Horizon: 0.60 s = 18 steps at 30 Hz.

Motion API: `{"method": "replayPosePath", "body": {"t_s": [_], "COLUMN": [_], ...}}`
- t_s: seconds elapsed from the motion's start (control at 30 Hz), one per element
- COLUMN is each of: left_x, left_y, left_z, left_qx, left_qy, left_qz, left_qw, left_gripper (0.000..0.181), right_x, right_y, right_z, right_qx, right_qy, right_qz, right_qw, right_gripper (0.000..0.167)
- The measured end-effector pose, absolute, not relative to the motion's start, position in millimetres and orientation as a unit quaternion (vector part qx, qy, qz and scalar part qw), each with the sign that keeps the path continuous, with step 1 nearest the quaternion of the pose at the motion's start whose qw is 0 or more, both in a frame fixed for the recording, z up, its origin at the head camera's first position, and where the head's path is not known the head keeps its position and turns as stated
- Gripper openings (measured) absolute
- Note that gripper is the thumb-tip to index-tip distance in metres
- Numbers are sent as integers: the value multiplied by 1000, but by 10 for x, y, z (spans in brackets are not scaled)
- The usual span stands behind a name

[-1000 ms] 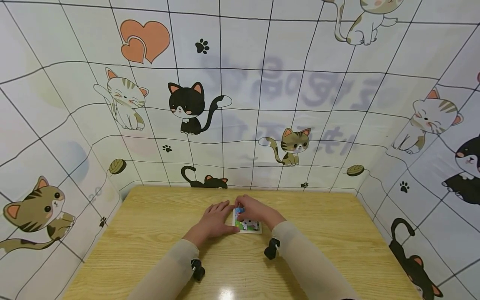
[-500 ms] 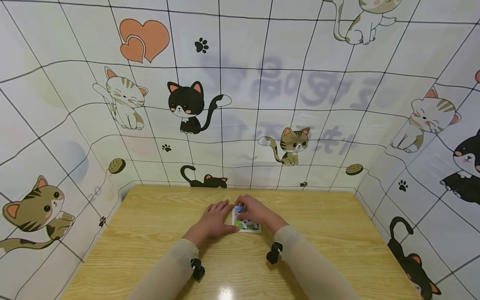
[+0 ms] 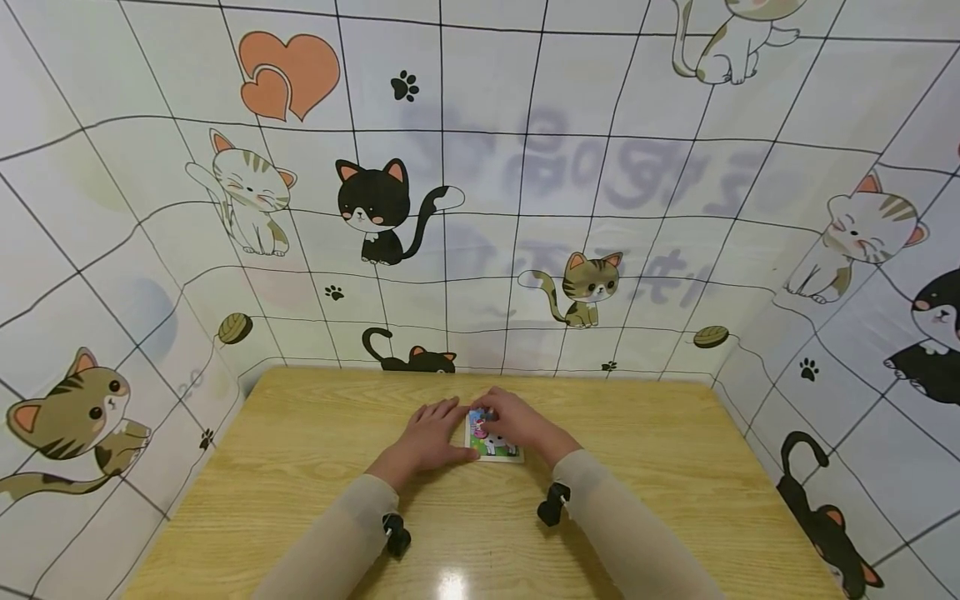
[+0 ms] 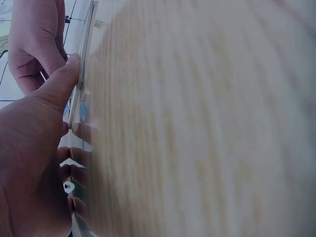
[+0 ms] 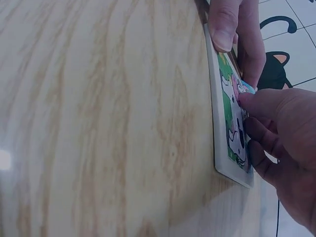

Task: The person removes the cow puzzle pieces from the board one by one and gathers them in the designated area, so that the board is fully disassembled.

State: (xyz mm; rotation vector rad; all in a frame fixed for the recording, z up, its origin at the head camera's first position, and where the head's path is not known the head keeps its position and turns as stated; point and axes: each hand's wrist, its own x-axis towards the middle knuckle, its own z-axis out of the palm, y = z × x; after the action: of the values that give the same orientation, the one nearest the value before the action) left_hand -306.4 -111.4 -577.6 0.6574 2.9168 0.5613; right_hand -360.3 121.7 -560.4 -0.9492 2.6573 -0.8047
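Observation:
A small flat picture board (image 3: 502,457) with a pale rim lies on the wooden table, apparently a child's puzzle. Its picture shows a white animal with dark patches on green. My left hand (image 3: 431,437) rests beside its left side, fingers spread on the tabletop and thumb pressing the near left corner of the rim. Over the board's upper part is my right hand (image 3: 517,419), its thumb and forefinger pinching a small blue-edged piece (image 5: 248,87) at the picture's surface. The other right fingers curl against the board, and the hand hides much of the picture.
The wooden table (image 3: 315,500) reaches away on both sides of the hands. White cloth walls (image 3: 480,208) with grid lines and cartoon cats stand close behind its back edge and along the sides.
My right hand has shifted slightly to the right, uncovering more of the pink and blue upper left picture. My left hand keeps its place at the board.

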Motion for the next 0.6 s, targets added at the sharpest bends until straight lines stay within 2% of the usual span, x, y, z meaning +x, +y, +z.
{"method": "replayPosePath", "body": {"t_s": [0.33, 0.6], "left_x": [-3045, -3034], "left_y": [-1102, -1089], "left_z": [-5747, -5727], "left_qx": [216, 211], "left_qy": [956, 957], "left_qz": [193, 192], "left_qw": [53, 55], "left_gripper": [89, 91], "right_x": [-3554, -3500], "right_y": [1221, 1335], "right_z": [-5585, -5577], "right_qx": [-333, -340], "right_qy": [911, 900], "right_qz": [-233, -271], "right_qw": [64, 29], "right_gripper": [35, 33]}}
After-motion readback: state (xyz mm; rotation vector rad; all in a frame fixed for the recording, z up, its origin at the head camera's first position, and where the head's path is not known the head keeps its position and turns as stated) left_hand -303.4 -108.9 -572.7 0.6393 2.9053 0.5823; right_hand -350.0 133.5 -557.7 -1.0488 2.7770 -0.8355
